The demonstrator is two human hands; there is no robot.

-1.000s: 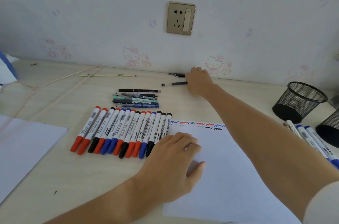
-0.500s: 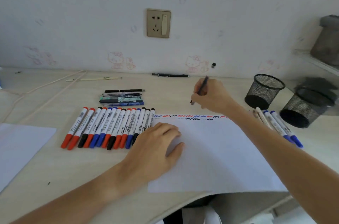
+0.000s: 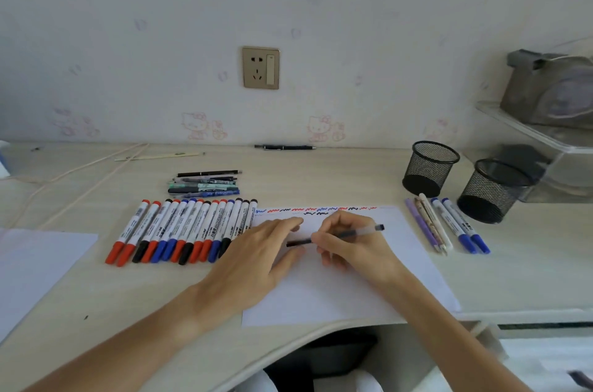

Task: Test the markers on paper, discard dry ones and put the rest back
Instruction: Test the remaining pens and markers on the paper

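Observation:
A white sheet of paper (image 3: 346, 295) lies on the desk with red, blue and black squiggles (image 3: 316, 209) along its far edge. My right hand (image 3: 354, 245) grips a slim dark pen (image 3: 359, 232) over the sheet, its black cap end (image 3: 298, 243) pointing left. My left hand (image 3: 256, 257) rests on the paper's left part, its fingertips at the cap end; whether they pinch it I cannot tell. A row of several red, blue and black markers (image 3: 183, 231) lies left of the sheet. Several markers and pens (image 3: 446, 224) lie to its right.
Two black mesh pen cups (image 3: 430, 168) (image 3: 492, 191) stand at the right. A small pile of pens (image 3: 205, 183) lies behind the marker row, and a black pen (image 3: 284, 147) by the wall. Another white sheet (image 3: 35, 266) lies at the left. The desk's curved front edge (image 3: 288, 343) is near.
My right hand has picked up the dark pen near the wall and brought it down over the paper. My left hand has shifted its fingertips toward the pen's cap end.

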